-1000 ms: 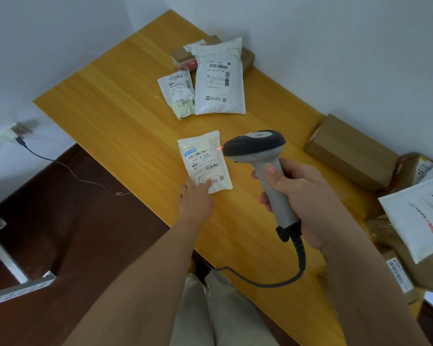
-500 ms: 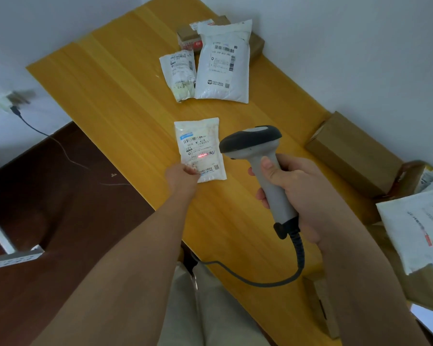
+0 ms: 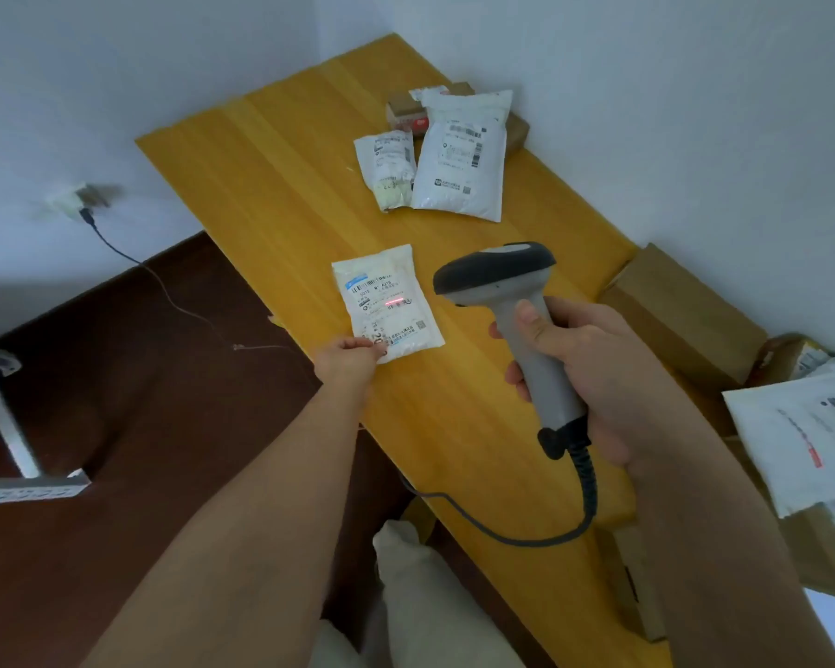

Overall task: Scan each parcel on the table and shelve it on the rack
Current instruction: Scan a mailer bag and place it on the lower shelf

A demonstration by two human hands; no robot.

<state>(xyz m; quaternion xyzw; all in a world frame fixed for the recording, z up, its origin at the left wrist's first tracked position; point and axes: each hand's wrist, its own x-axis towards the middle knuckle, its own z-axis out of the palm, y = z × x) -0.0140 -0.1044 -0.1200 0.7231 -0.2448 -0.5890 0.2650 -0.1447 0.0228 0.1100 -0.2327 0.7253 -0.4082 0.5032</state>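
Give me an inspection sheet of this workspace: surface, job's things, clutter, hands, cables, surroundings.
Surface: yellow wooden table, set against white walls.
Job's things: small white parcel flat near the table's edge, red scan line on its label; grey barcode scanner aimed at it.
Clutter: two white mailers and a small box at the far end; brown boxes and more parcels on the right.
Hands: left hand pinches the small white parcel's near corner; right hand grips the scanner's handle.
Cables: scanner cord loops below the handle; a thin wall cable runs across the floor.
Surroundings: dark floor, metal frame at left; rack nothing seen.
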